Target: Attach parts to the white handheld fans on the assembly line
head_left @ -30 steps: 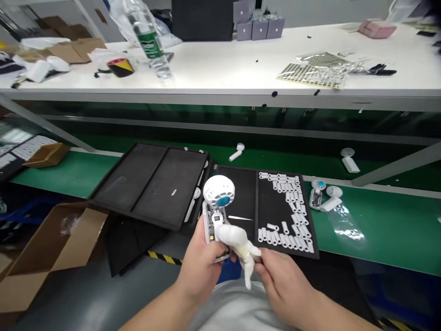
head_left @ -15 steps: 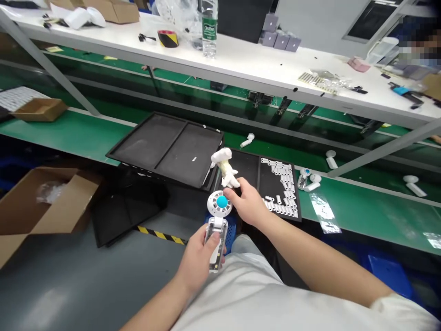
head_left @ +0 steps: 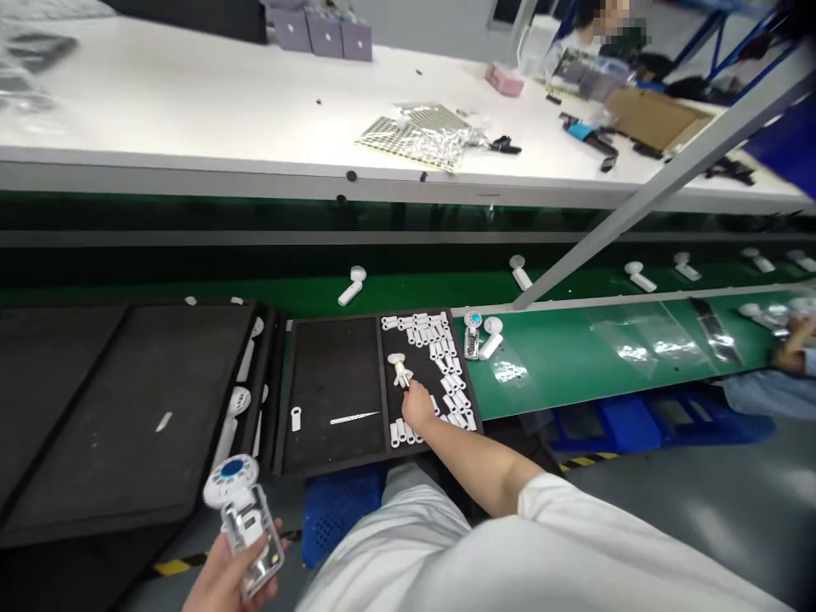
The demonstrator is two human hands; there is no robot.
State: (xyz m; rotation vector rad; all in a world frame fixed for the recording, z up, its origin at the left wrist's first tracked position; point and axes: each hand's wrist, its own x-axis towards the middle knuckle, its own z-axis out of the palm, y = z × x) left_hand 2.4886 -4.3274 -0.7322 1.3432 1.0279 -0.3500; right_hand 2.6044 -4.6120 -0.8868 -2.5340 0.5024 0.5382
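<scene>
My left hand point(head_left: 233, 568) is closed around the handle of a small handheld fan point(head_left: 230, 481). The fan has a round white head with a blue centre, and inner parts show through its handle. My right hand point(head_left: 419, 408) is closed at the lower end of a white, lumpy, figure-shaped piece point(head_left: 399, 369); its exact kind I cannot make out. That hand is over the right half of a black tray point(head_left: 337, 361). Small white oblong pieces point(head_left: 454, 382) lie along this half's edges. A single white piece point(head_left: 296, 418) and a thin white strip point(head_left: 354, 418) lie in the left half.
Stacked black trays point(head_left: 127, 408) stand at left, white fans between them. Several white fans point(head_left: 352, 286) lie along the green conveyor point(head_left: 433, 276). Right of the tray are another opened fan point(head_left: 472, 333) and clear plastic. A slanted metal post point(head_left: 612, 208) rises there. A co-worker's hand point(head_left: 796, 340) shows far right.
The view has swung right. My right hand has moved away from the fan to over the tray, carrying the white figure-shaped piece. My left hand still holds the fan, now lower left.
</scene>
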